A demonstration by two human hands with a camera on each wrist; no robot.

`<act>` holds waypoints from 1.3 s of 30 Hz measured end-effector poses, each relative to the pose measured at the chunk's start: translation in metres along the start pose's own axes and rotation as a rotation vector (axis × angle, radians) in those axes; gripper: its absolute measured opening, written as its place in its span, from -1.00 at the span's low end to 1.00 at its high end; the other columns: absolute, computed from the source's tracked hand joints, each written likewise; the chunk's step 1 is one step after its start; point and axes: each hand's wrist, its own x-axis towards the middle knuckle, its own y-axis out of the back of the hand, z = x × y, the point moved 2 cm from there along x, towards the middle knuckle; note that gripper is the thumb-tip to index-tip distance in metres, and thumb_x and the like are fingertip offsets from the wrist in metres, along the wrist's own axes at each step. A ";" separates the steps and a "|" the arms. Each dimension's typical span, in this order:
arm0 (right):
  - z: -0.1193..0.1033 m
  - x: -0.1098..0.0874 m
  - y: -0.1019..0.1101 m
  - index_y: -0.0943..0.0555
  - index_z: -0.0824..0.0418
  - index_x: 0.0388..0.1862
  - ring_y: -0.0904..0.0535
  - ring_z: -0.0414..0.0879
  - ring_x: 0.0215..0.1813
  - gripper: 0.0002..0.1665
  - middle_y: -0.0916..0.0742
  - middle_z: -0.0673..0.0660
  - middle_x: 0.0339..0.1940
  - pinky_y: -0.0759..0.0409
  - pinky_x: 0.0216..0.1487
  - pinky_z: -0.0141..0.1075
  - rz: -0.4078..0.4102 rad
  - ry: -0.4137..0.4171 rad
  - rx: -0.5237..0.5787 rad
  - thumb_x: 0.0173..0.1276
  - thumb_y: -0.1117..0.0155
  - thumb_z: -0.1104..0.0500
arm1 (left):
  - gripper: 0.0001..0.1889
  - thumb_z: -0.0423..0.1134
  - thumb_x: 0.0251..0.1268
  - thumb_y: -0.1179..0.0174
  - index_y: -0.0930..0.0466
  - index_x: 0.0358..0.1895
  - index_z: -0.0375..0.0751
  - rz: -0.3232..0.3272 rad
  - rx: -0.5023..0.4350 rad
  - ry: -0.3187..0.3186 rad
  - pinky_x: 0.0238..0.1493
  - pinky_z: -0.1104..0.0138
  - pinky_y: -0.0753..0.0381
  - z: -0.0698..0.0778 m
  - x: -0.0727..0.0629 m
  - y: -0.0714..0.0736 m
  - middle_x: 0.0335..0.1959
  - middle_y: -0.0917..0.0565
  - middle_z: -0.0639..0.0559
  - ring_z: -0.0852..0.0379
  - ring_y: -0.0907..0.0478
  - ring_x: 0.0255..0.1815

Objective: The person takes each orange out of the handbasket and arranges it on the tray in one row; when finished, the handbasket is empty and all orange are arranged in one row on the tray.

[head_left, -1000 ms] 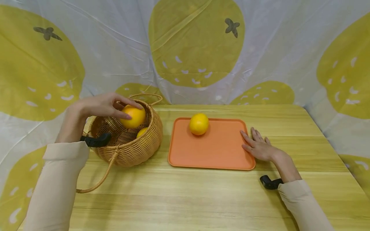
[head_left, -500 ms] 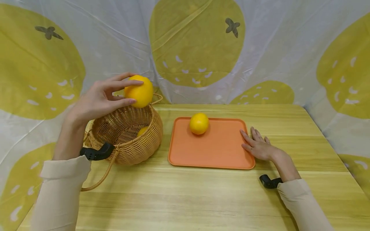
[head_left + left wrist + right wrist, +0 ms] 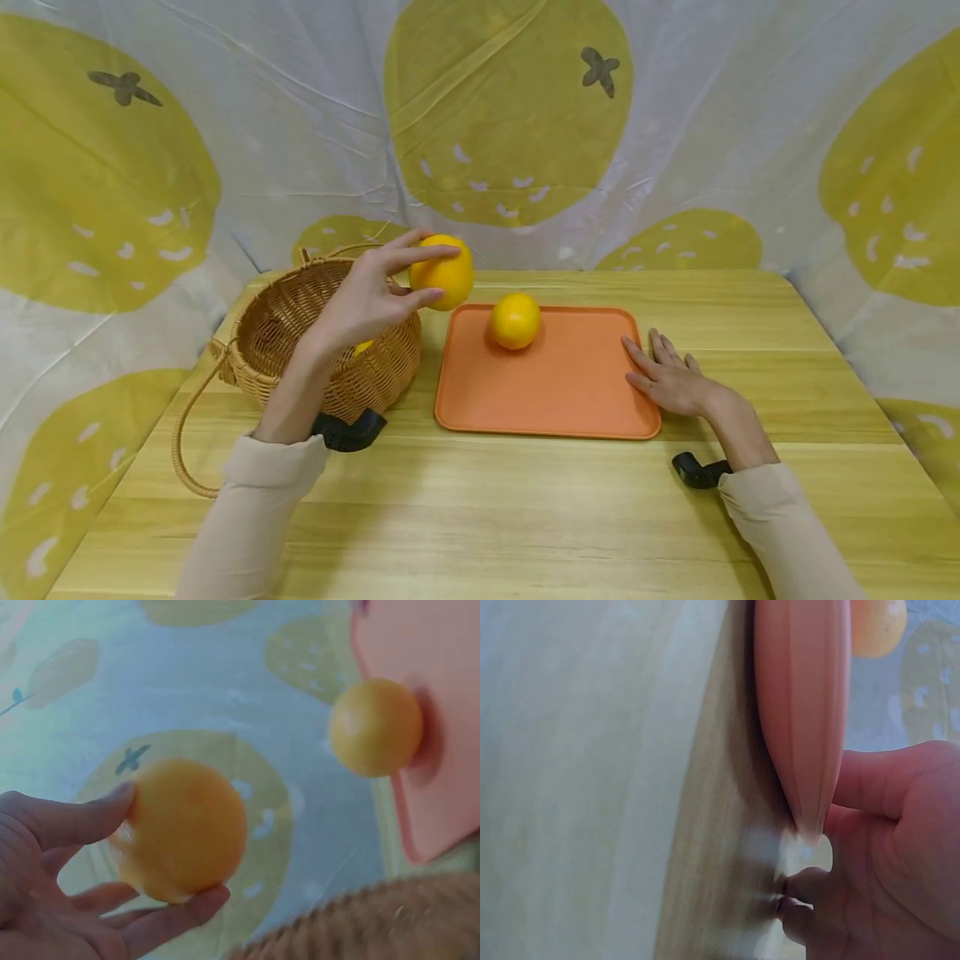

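- The person's left hand [image 3: 367, 296] is clamped on an orange [image 3: 442, 273], pinching it between the thumb on the near side and the outstretched fingers over the top and far side.
- That held orange is in the air, between the wicker basket [image 3: 386, 379] and the far left corner of the coral-orange tray [image 3: 570, 387].
- The right hand [image 3: 669, 383] rests at the tray's right edge with its fingers spread and fairly straight; two digits overlap the rim, and the others reach onto the wooden table [image 3: 525, 517] just beside it.
- The two hands are well apart, one on either side of the tray.
- A second orange [image 3: 515, 321] sits on the tray near its far edge, left of the middle.
- The round basket stands on the table to the left of the tray, with the left forearm passing in front of it; a looped handle [image 3: 177, 442] hangs from its left side.
- Inside the basket a third yellow fruit [image 3: 363, 347] is partly visible, mostly hidden by the wall and the left hand.
- Both arms wear beige sleeves [image 3: 243, 517].
- Behind the table hangs a white cloth [image 3: 690, 108] printed with large yellow fruits.
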 end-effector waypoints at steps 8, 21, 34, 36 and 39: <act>-0.003 0.000 0.001 0.17 0.24 0.73 0.49 0.51 0.65 -0.15 0.36 0.53 0.65 0.51 0.46 0.51 0.008 0.014 0.003 0.73 0.12 -0.09 | -0.49 -0.44 0.35 -0.33 -0.63 0.35 -0.09 0.043 0.004 0.104 0.51 -0.08 -0.38 -0.016 0.015 -0.044 0.61 -0.28 -0.25 -0.22 -0.17 0.66; -0.004 0.000 0.001 0.16 0.25 0.73 0.48 0.51 0.65 -0.15 0.35 0.54 0.65 0.49 0.46 0.52 0.019 0.028 -0.003 0.73 0.12 -0.08 | -0.49 -0.54 0.28 -0.24 -0.63 0.32 -0.24 0.088 0.066 0.213 0.58 -0.17 -0.19 -0.042 0.030 -0.081 0.55 -0.31 -0.38 -0.35 -0.21 0.60; -0.001 0.000 0.001 0.16 0.25 0.73 0.48 0.51 0.65 -0.15 0.35 0.54 0.64 0.49 0.46 0.52 0.015 0.020 -0.002 0.73 0.12 -0.08 | -0.48 -0.59 0.30 -0.20 -0.59 0.34 -0.28 0.075 -0.080 0.260 0.55 -0.05 -0.28 -0.063 0.036 -0.103 0.46 -0.47 -0.26 -0.23 -0.30 0.56; -0.001 0.000 0.001 0.16 0.25 0.73 0.48 0.51 0.65 -0.15 0.35 0.54 0.64 0.49 0.46 0.52 0.014 0.020 0.000 0.73 0.12 -0.08 | -0.47 -0.59 0.31 -0.20 -0.57 0.36 -0.27 0.081 -0.106 0.268 0.56 -0.04 -0.27 -0.065 0.037 -0.106 0.47 -0.46 -0.23 -0.19 -0.29 0.57; 0.000 -0.001 0.001 0.15 0.25 0.73 0.48 0.51 0.64 -0.15 0.36 0.54 0.64 0.50 0.46 0.52 0.013 0.017 0.005 0.73 0.12 -0.08 | -0.45 -0.59 0.34 -0.20 -0.55 0.38 -0.23 0.089 -0.148 0.285 0.56 -0.05 -0.27 -0.068 0.038 -0.108 0.50 -0.43 -0.20 -0.17 -0.28 0.57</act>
